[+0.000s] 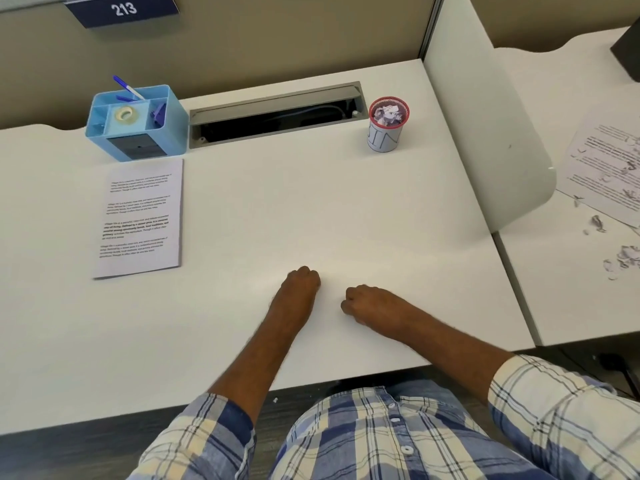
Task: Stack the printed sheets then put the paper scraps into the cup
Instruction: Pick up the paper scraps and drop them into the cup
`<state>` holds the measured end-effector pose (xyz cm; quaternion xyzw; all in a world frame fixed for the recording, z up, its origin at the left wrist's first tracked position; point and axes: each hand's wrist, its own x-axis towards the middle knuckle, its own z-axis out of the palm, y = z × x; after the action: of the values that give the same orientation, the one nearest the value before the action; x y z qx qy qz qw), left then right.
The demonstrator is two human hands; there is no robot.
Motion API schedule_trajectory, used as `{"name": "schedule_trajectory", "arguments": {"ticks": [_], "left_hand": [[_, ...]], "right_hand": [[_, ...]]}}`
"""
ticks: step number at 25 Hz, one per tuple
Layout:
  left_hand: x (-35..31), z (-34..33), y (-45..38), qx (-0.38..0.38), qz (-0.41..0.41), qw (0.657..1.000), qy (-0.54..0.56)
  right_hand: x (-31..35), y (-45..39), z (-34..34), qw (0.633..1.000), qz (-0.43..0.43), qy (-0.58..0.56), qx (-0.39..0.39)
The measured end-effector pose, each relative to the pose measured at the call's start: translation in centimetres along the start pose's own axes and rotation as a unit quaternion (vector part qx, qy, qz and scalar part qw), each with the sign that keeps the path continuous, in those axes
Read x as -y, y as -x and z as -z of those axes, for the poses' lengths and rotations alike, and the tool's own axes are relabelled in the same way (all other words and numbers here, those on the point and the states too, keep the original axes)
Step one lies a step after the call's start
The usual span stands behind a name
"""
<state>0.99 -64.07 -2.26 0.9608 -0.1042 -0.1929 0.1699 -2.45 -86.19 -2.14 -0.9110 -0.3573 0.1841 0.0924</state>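
Both grips are curled into loose fists holding nothing, left hand and right hand resting on the counter. Printed sheets lie far-left of them, long axis running away from the person, text too blurry to read. Cup stands upright far-right, scraps inside.

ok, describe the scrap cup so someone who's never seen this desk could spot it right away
Start at the grey cable hatch recessed along the back edge of the white desk. Just off the hatch's right end stands the cup, upright and alone on the desktop. Unlike the blue organiser at the hatch's left end, it is small, round and white, with a red rim, dark lettering on its side and crumpled paper scraps inside.
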Motion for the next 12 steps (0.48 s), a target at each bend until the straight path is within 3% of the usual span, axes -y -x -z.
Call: {"name": "schedule_trajectory", "arguments": {"ticks": [3, 5, 9, 12], "left_hand": [[0.4, -1.1, 0.6, -0.034, -0.020, 0.999, -0.021], [0.5, -0.9, 0.7, -0.039, -0.012, 0.999, 0.032], [0.7, 0.6, 0.9, -0.102, 0.035, 0.972, 0.207], [0.7, 2.4, 0.7, -0.117, 0.088, 0.956, 0.256]], "right_hand": [[-0.7, -0.3, 0.3, 0.997, -0.043, -0.058, -0.026], [-2.0, 0.2, 1.1, 0.981, -0.117, -0.147, -0.039], [-5.6, 2.4, 2.9, 0.915, -0.247, -0.289, -0.132], [-7.9, 4.0, 4.6, 0.864, -0.301, -0.354, -0.193]]}}
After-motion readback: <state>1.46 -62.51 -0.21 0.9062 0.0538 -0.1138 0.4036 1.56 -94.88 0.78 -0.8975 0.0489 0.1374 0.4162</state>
